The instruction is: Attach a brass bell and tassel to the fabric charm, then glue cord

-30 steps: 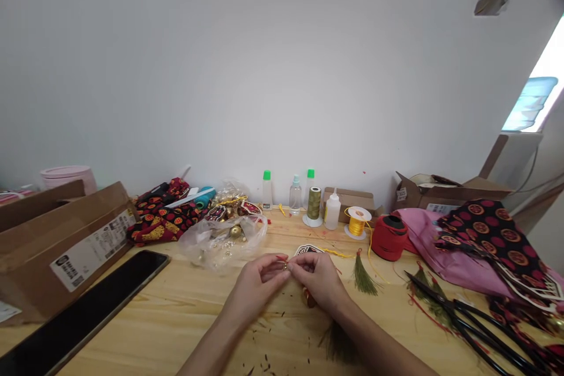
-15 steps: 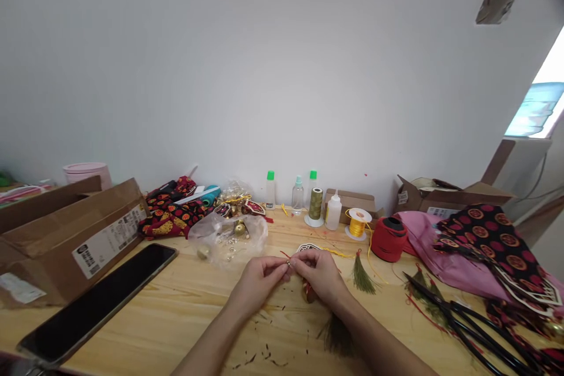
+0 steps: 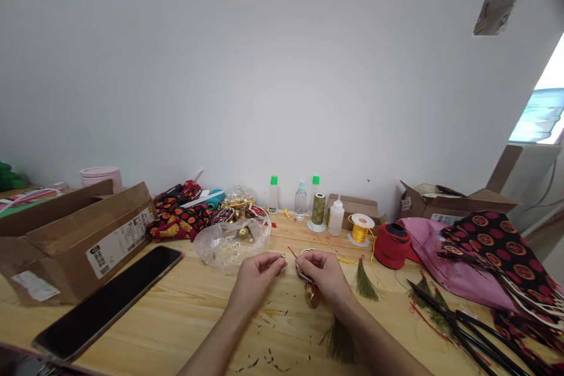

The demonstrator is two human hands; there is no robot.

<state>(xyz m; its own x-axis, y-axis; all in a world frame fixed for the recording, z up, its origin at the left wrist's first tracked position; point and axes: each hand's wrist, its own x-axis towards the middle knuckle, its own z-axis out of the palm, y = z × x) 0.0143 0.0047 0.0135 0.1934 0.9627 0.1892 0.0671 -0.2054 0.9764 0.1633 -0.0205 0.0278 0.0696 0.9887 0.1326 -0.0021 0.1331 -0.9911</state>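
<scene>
A tiny gold-coloured ring (image 3: 283, 255) sits at the very tips of the left hand's thumb and forefinger, on the side facing the other hand. That left hand (image 3: 258, 275) is pinched on it. Across a narrow gap, the right hand (image 3: 326, 276) has its thumb and finger closed on a red cord (image 3: 292, 252), whose free end pokes out up and to the left, toward the ring but apart from it.

Just below the right hand's fingers I can see a gold bell (image 3: 312, 296), and nearer the person a dark green tassel (image 3: 341, 343) lies partly under the right wrist. The right hand stands in the way of whatever joins them, so I can't tell how they connect. Dark snippets (image 3: 253, 362) litter the wooden table (image 3: 176, 317) between the forearms.

Beyond the left hand slumps a clear plastic bag (image 3: 211, 247) of gold-coloured findings; left of it lies a black phone (image 3: 110, 302) beside an open cardboard box (image 3: 66, 270). Behind the right hand stand an olive thread spool (image 3: 318, 210) and a squeeze bottle (image 3: 336, 217). Rightward come a yellow cord spool (image 3: 360, 232), a red thread cone (image 3: 391, 247), another green tassel (image 3: 365, 282) and black-handled scissors (image 3: 453, 317).
</scene>
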